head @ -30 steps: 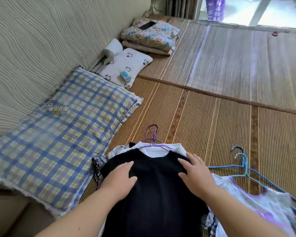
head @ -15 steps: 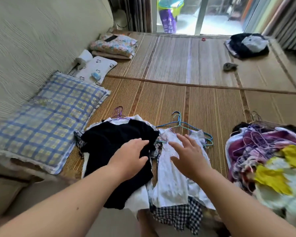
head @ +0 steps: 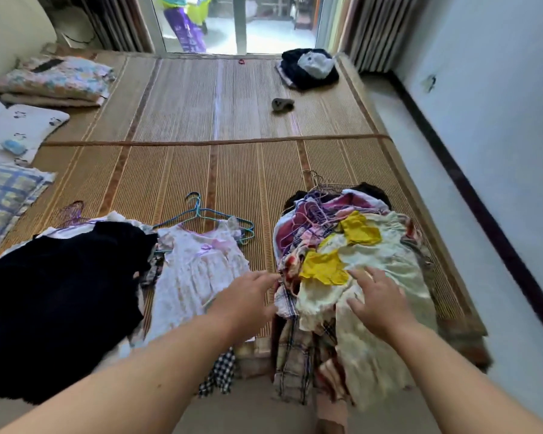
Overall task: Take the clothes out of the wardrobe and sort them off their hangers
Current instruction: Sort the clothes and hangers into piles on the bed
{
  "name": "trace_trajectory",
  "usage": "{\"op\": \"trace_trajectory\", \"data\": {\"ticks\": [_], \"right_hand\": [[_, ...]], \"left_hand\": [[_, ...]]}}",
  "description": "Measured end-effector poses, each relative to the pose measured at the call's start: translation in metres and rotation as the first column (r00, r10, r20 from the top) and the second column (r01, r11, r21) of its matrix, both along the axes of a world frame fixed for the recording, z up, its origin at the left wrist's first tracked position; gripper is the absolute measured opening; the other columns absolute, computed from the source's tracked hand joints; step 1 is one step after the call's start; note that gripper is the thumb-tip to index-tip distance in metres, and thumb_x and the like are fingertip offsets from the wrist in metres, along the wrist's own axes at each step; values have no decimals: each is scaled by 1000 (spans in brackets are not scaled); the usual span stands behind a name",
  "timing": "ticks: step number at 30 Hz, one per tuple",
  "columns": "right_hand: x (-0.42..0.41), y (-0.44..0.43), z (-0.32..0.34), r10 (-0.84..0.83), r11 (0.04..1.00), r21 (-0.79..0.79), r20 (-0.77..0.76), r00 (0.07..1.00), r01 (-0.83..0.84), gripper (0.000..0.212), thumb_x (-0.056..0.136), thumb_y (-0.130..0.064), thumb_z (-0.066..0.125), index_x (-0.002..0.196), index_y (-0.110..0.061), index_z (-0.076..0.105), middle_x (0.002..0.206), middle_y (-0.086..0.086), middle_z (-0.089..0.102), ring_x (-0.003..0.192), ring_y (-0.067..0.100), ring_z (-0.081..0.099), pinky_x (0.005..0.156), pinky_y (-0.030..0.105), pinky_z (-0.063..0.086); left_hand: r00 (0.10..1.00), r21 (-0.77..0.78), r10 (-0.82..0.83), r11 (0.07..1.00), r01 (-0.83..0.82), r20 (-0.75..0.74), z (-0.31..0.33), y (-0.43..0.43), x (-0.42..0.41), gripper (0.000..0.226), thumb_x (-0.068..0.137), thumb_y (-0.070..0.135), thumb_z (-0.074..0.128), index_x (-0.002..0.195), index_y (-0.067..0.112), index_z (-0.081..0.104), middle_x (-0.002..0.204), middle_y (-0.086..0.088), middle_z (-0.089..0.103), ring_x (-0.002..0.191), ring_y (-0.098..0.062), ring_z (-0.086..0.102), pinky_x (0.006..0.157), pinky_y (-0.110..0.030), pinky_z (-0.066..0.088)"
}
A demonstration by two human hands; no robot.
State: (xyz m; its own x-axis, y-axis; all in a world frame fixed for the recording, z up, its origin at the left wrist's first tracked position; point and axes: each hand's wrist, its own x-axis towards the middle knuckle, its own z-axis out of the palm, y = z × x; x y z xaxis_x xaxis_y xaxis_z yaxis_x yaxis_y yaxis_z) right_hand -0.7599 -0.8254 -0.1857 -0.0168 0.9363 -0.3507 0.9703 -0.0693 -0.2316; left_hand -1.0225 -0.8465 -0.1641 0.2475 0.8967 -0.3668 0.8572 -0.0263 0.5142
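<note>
A heap of mixed clothes on wire hangers [head: 351, 242] lies on the woven mat at the right; on top is a pale cream garment with yellow patches [head: 386, 264]. My right hand [head: 378, 303] hovers over that garment with fingers spread. My left hand [head: 248, 296] reaches to the heap's left edge, fingers extended, holding nothing. Left of the heap lies a white floral dress [head: 198, 270] on blue hangers [head: 207, 216]. Further left is a black garment [head: 63, 292] over white clothes with a purple hanger [head: 72, 211].
The woven mat [head: 232, 170] covers a raised platform ending at a wall on the right. Pillows [head: 16, 130] and a folded floral quilt [head: 57, 79] sit at the left. A dark clothes pile [head: 309, 68] and a small grey item [head: 282, 104] lie at the back.
Both hands left the black garment and swung right, past the white dress, to the heap of hangered clothes. My view turned right with them.
</note>
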Motion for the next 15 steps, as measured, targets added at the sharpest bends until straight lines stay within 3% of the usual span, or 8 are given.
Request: {"op": "trace_trajectory", "data": {"ticks": [8,12,15], "right_hand": [[128,122,-47,138,988,-72,-9,990,-138,64,86,-42,58,143,-38,30,152,-1,27,138,23,28,111,42,29],[143,185,-83,295,953,-75,21,955,-293,65,86,-42,58,144,-35,30,149,-5,34,134,20,34,105,35,35],[134,226,-113,360,929,-99,17,933,-357,65,87,-41,56,145,-32,29,150,-7,34,134,19,37,104,38,39]], "left_hand": [[983,-186,182,966,-179,0,-65,85,137,65,88,35,60,145,29,31,148,-1,37,132,-21,39,108,-35,35],[972,-235,228,943,-237,-63,-98,127,169,66,87,37,59,146,29,31,148,-4,36,132,-23,39,103,-35,37],[961,-268,255,923,-275,-108,-120,152,175,66,87,38,59,146,29,30,148,-6,36,132,-25,39,102,-36,38]]}}
